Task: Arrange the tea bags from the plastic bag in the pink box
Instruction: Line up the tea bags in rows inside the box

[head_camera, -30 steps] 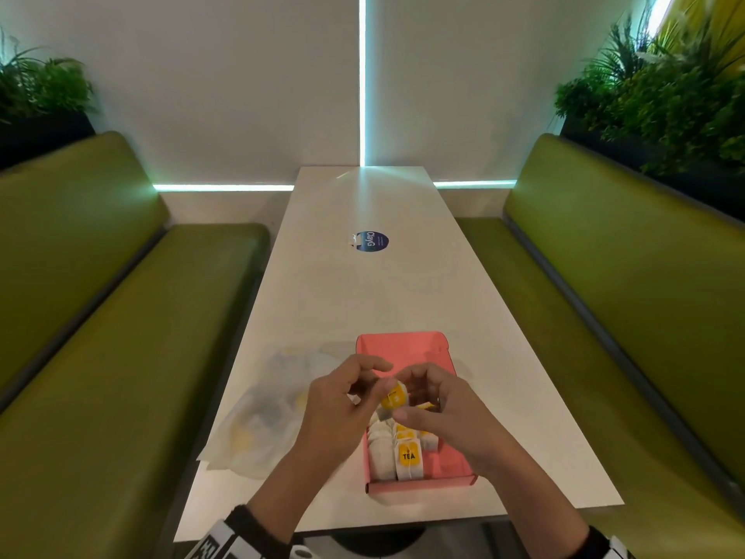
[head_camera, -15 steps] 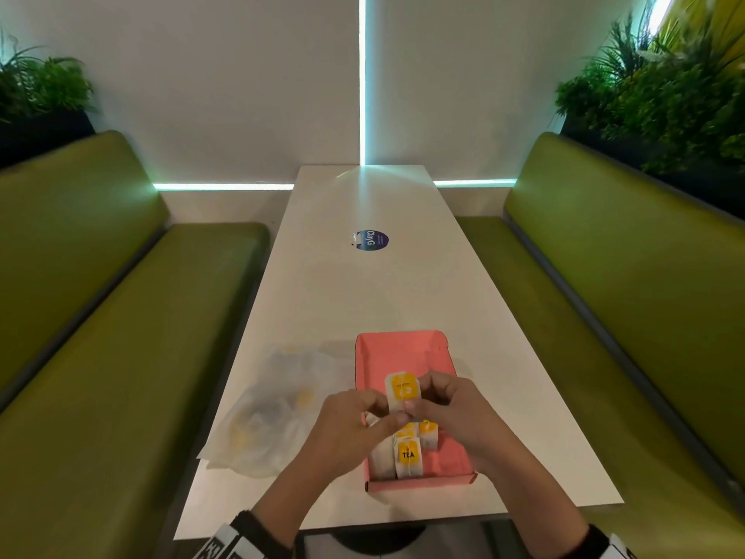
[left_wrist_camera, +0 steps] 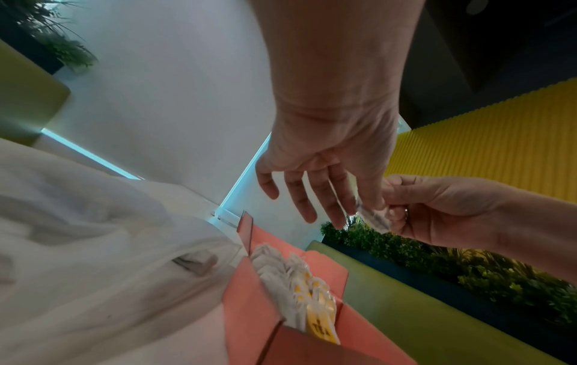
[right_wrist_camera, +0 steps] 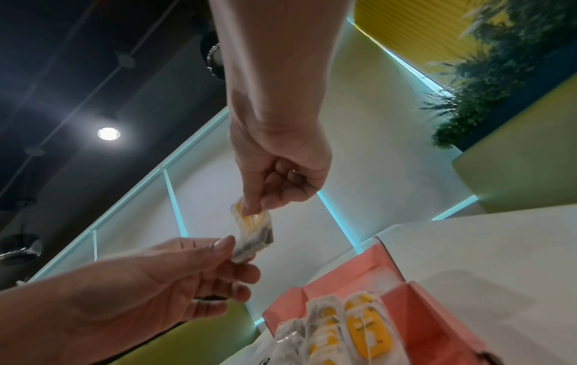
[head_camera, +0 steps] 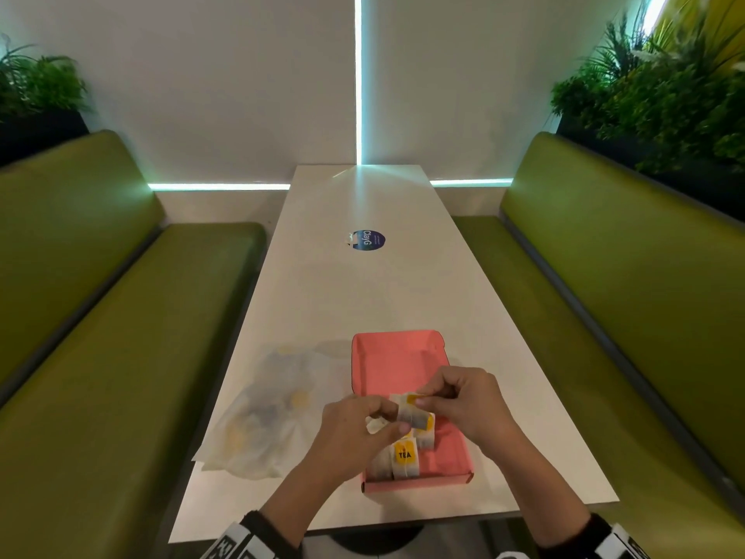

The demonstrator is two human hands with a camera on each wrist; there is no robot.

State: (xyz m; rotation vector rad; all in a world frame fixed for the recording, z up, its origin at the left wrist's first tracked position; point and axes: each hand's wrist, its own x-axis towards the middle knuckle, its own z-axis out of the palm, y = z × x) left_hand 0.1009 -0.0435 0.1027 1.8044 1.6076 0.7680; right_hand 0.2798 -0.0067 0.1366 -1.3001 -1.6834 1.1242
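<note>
A tea bag (head_camera: 412, 409) with a yellow tag hangs just above the pink box (head_camera: 397, 367). Both hands pinch it: my left hand (head_camera: 389, 417) holds its near end, my right hand (head_camera: 433, 397) its far, tagged end. In the right wrist view my right hand (right_wrist_camera: 253, 208) pinches the top of the tea bag (right_wrist_camera: 254, 234) and my left hand (right_wrist_camera: 229, 248) the bottom. Several tea bags (head_camera: 403, 457) stand in rows in the box's near half. The crumpled plastic bag (head_camera: 266, 409) lies left of the box, with a few yellow tags showing through.
The box sits near the front of a long white table (head_camera: 363, 300) with a round blue sticker (head_camera: 367, 240) at its middle. Green benches (head_camera: 100, 357) run along both sides. Plants (head_camera: 661, 98) stand behind the backrests.
The tea bag, held upright over the box half a second ago, now lies tilted flatter between both hands. The hands have drawn slightly apart along it.
</note>
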